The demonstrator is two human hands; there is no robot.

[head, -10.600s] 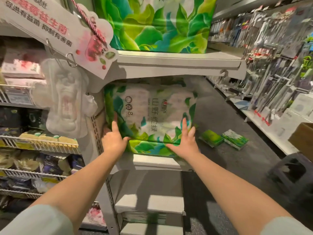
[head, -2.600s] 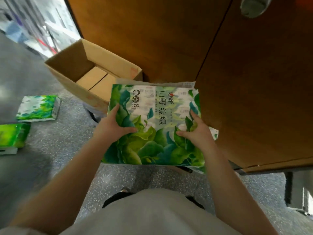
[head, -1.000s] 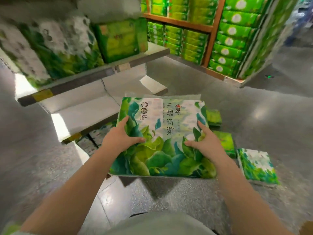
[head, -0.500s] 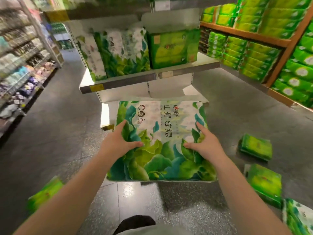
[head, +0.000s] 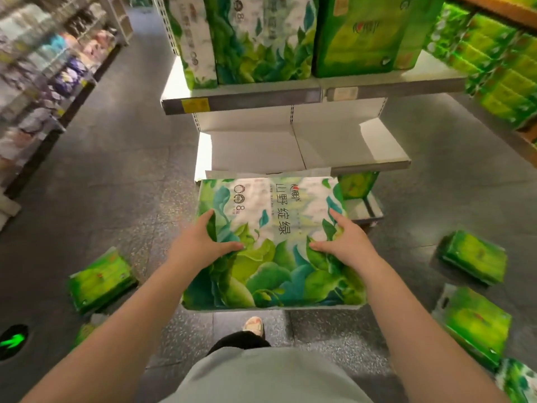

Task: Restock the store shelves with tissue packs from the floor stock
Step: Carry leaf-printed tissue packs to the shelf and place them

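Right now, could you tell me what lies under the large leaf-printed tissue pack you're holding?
Speckled grey floor and one shoe show below the large leaf-printed tissue pack; anything directly beneath is covered.

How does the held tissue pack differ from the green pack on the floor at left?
The held tissue pack is gripped by the left hand and right hand, off the ground; the floor pack lies untouched. The held pack looks larger. Its print is white with leaves and dark lettering; the floor pack is nearly solid green. Both are green plastic-wrapped packs.
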